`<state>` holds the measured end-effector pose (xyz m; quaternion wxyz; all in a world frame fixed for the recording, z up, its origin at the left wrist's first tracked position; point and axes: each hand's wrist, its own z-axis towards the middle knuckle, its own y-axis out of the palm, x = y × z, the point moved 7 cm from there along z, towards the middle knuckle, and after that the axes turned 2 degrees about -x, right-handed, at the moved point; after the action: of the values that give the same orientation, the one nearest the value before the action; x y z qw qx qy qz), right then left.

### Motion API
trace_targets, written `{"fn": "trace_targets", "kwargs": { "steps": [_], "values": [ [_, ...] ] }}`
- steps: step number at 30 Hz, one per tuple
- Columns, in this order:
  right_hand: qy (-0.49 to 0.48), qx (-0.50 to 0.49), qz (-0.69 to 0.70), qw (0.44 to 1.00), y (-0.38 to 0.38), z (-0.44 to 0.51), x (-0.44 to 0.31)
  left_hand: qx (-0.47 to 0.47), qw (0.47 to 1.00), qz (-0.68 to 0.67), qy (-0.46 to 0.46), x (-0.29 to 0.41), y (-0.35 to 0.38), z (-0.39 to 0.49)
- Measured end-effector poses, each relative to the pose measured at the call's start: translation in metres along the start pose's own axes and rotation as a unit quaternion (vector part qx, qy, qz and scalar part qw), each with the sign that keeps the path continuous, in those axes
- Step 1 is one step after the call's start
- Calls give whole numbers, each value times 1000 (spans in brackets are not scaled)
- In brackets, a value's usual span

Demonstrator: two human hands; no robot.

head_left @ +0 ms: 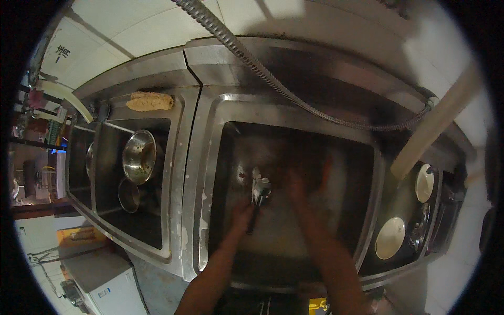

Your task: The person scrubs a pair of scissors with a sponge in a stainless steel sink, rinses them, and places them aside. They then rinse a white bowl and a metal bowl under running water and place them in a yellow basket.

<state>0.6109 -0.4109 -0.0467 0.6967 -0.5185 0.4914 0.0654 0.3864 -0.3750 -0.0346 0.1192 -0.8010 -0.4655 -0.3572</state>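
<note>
Both arms reach down into a deep stainless steel sink basin (295,244). My left hand (243,212) is closed around the dark handle of a metal spray head (260,189), which stands over the middle-left of the basin. My right hand (295,177) is lower and further right, blurred and dark, so its fingers and anything in them cannot be made out. A reddish-orange streak (327,169) lies to its right in the basin; what it is cannot be told. The basin's bottom looks hazy.
The left basin holds a metal bowl (139,157) and a smaller one (129,195). A tan scrubber (150,101) lies on its back ledge. A flexible metal hose (275,82) arcs overhead. White bowls (390,238) stand in the right basin, beneath a pale pipe-like object (433,126).
</note>
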Motion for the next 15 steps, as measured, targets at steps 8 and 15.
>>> {"fn": "trace_targets", "kwargs": {
  "steps": [8,15],
  "values": [
    [70,-55,243,966,9,-60,-61,-10,996,0,93,-10,18,-2],
    [-50,-65,-152,985,-14,4,-35,-45,996,58,-54,-13,23,-23]
  ]
}}
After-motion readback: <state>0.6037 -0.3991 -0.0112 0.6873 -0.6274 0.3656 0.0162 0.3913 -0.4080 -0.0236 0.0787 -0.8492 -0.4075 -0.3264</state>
